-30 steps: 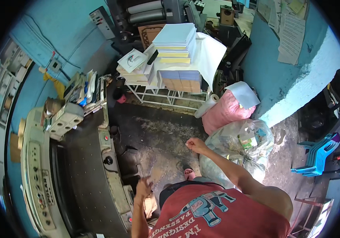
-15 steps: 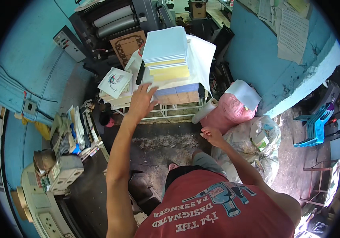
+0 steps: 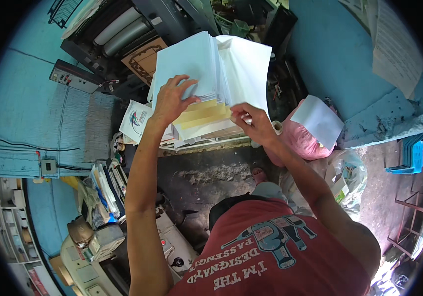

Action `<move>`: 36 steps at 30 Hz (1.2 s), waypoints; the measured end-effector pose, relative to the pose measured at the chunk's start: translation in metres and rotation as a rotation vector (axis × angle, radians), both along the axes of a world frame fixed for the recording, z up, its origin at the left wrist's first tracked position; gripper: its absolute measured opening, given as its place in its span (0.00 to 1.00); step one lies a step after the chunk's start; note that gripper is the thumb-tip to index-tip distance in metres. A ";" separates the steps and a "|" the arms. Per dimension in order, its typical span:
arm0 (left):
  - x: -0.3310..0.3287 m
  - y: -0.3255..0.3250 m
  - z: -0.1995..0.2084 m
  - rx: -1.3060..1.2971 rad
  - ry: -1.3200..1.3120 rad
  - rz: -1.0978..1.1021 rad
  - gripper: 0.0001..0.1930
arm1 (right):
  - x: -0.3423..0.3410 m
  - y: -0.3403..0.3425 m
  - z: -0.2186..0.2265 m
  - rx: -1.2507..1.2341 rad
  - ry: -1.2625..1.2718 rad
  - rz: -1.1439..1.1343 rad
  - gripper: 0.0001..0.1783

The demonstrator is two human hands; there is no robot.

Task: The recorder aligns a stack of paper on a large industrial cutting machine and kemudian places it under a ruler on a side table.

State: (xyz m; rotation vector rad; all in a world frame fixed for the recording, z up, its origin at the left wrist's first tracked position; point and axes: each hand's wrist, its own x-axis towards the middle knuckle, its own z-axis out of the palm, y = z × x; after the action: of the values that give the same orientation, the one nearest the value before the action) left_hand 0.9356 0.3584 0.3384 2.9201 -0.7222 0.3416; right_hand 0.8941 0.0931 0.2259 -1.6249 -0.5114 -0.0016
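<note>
A tall stack of white paper sheets (image 3: pixel 184 61) stands on a table, with yellow sheets (image 3: pixel 204 114) jutting out of its near side. My left hand (image 3: pixel 172 98) is over the stack's near left part, fingers apart and thumb out, holding nothing. At the near right corner, beside the yellow sheets' ends, is my right hand (image 3: pixel 252 122) with its fingers curled in. Whether any sheet is pinched between those fingers is hidden. A large white sheet (image 3: pixel 246 74) spreads out under the stack and to its right.
Left of the stack lies a white printed sheet (image 3: pixel 135 121). A dark machine with rollers (image 3: pixel 122 29) stands behind. On the right are a pink sack (image 3: pixel 302 133) topped with paper and a clear plastic bag (image 3: pixel 352 177). Blue stacked chairs (image 3: pixel 413 153) stand farther right.
I have come closer to the paper stack. My right hand has risen from beside the pink sack to the stack's near right corner. My left hand has moved over the stack's near edge.
</note>
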 end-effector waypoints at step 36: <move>0.010 -0.044 0.001 0.068 0.088 0.131 0.41 | 0.019 0.056 -0.007 0.670 0.376 0.231 0.37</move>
State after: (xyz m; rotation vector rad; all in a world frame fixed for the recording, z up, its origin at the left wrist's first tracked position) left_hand 0.9451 0.3147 0.3398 3.0321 -0.5417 0.2023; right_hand 0.9130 0.1489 0.2189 -0.8759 -0.3494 0.2735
